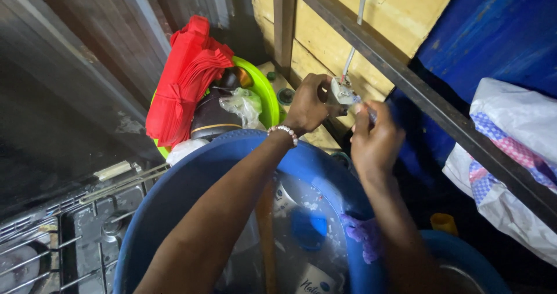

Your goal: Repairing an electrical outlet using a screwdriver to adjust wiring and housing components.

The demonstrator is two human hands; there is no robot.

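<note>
Both forearms are filling the bottom of the shot, reaching up and away over a big round blue plastic basin (191, 184) that's holding some cloudy water, a small blue lid-like piece (308, 229) and a white package with a blue label (313, 281) poking out at the bottom edge.

Main thing is happening up at the wall: a small white plastic socket block (342, 92) is hanging at the end of a thin grey cable (355, 30), and that cable is running almost straight up along the yellowish wooden board wall (371, 10). So the block's line is pretty much vertical, sitting just above and between the two hands. The left hand (306, 104), the one wearing a pale beaded bracelet (283, 131), is wrapping its fingers around the block from the left and gripping it. The right hand (376, 140) is coming up from below-right, fingers pinched narrow on something small and bluish right against the block; it's blurry, so I can't tell what. Both hands are about equally close, but the left one is doing the actual holding.

Other stuff: a bundle of folded red plastic bags (183, 79) is lying over a lime green plastic bowl (261, 91), with a crumpled clear plastic bag (243, 105) inside. A white woven sack with red and blue checks (510, 149) is sitting far right behind a dark metal bar (429, 97). Grey gas stove grates (52, 253) are showing bottom left.
</note>
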